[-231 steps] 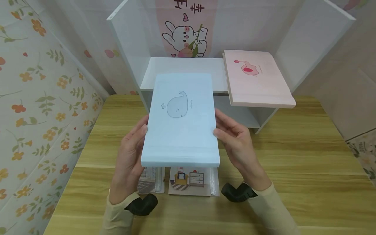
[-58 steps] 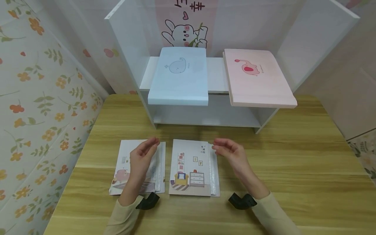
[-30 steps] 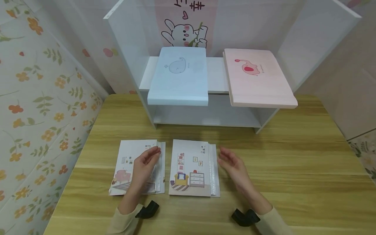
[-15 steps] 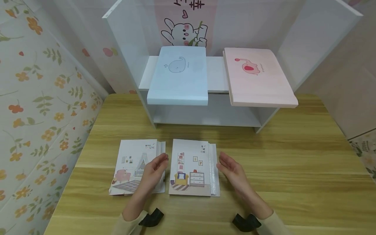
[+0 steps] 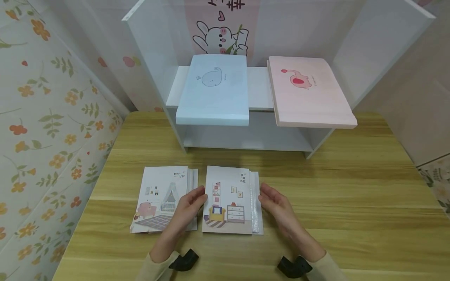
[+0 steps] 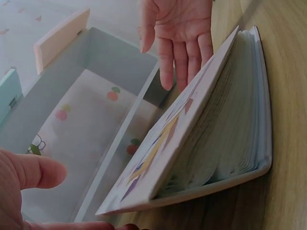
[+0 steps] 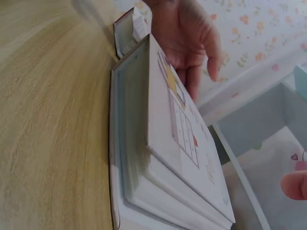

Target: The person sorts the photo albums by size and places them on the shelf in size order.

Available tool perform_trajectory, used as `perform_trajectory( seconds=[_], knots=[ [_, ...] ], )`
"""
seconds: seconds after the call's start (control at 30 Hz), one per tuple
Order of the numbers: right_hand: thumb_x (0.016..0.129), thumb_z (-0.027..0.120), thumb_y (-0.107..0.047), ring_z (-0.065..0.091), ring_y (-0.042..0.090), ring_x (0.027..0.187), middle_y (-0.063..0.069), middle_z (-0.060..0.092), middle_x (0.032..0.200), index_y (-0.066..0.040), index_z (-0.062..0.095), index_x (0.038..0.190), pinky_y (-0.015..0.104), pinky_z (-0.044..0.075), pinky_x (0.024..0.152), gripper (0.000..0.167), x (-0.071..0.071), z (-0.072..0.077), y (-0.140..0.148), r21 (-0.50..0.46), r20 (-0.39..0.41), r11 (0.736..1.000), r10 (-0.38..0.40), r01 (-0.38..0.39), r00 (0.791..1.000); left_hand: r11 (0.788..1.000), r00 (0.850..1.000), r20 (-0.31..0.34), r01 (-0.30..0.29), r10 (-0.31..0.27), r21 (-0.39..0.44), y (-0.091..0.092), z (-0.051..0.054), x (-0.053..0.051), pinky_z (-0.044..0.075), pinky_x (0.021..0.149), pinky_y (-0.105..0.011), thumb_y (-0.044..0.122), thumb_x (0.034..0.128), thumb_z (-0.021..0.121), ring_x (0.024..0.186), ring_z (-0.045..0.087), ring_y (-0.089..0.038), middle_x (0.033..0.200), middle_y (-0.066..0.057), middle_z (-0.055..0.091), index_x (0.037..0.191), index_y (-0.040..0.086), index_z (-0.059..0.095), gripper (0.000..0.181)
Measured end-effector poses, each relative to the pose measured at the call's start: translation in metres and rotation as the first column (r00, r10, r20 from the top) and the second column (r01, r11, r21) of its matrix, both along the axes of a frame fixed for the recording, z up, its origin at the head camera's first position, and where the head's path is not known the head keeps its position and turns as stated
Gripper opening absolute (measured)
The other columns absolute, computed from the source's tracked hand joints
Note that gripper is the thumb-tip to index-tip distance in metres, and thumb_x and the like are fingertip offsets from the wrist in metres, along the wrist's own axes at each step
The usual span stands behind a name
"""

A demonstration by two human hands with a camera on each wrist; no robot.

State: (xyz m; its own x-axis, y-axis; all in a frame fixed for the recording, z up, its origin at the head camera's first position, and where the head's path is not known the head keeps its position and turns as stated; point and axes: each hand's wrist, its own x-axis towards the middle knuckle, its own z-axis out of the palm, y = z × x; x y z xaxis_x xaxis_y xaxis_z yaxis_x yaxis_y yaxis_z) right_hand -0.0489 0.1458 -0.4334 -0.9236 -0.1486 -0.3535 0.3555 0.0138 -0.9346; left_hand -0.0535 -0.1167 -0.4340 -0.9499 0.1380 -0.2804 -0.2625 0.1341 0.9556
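Observation:
A photo album (image 5: pixel 225 199) with a yellow armchair and a chest of drawers on its cover lies on the table between my hands. Its cover stands slightly raised over a thick block of pages in the left wrist view. My left hand (image 5: pixel 186 210) is at its left edge, with relaxed fingers. Beside the right edge, my right hand (image 5: pixel 281 210) is held with fingers extended and thumb apart. Neither hand grips the album; whether the fingertips touch it is unclear. A second photo album (image 5: pixel 154 199), with a pink animal and a crib on its cover, lies left of my left hand.
A white shelf unit (image 5: pixel 246 136) stands at the back of the wooden table (image 5: pixel 369 195). On its upper board lie a light blue whale-print book (image 5: pixel 214 101) and a pink elephant-print book (image 5: pixel 309 101), both jutting over the front edge. A flowered curtain (image 5: pixel 52 156) hangs at the left.
The blue book went from both hands onto the shelf, where it was released. My hands then came down and back; the left moved right, to the armchair album's left edge.

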Motion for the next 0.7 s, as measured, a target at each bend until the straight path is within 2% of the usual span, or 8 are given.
perform_trajectory(
  seconds=[0.27,0.5,0.7],
  knots=[
    [0.097,0.045,-0.007,0.029,0.032,0.134,0.025,0.026,0.147,0.012,0.024,0.141,0.043,0.032,0.105,0.052,-0.006,0.0,0.003,-0.125,0.072,0.989,-0.064,0.073,0.995,0.999,0.999,0.036,0.03,-0.031,0.042,0.005,-0.001,-0.001,0.039,0.1,-0.044,0.012,0.0959,0.05,0.12,0.048,-0.033,0.133,-0.029,0.046,0.136,-0.015,0.036,0.05],
    [0.096,0.043,-0.005,0.03,0.031,0.133,0.024,0.026,0.148,0.011,0.022,0.142,0.039,0.039,0.1,0.053,-0.013,0.0,0.009,-0.201,0.148,0.974,-0.075,0.105,0.986,0.998,0.998,0.047,0.043,-0.045,0.047,0.006,-0.003,-0.002,0.039,0.099,-0.042,0.011,0.0958,0.05,0.12,0.048,-0.032,0.133,-0.029,0.046,0.137,-0.014,0.034,0.05],
    [0.098,0.041,-0.01,0.038,0.026,0.127,0.025,0.029,0.146,0.009,0.023,0.143,0.034,0.043,0.095,0.052,-0.016,0.002,0.013,-0.215,0.182,0.971,-0.063,0.103,0.981,0.996,0.997,0.046,0.063,-0.066,0.066,0.006,-0.005,-0.004,0.047,0.09,-0.036,0.009,0.0955,0.049,0.111,0.054,-0.029,0.129,-0.027,0.051,0.137,-0.012,0.036,0.048]
  ],
)
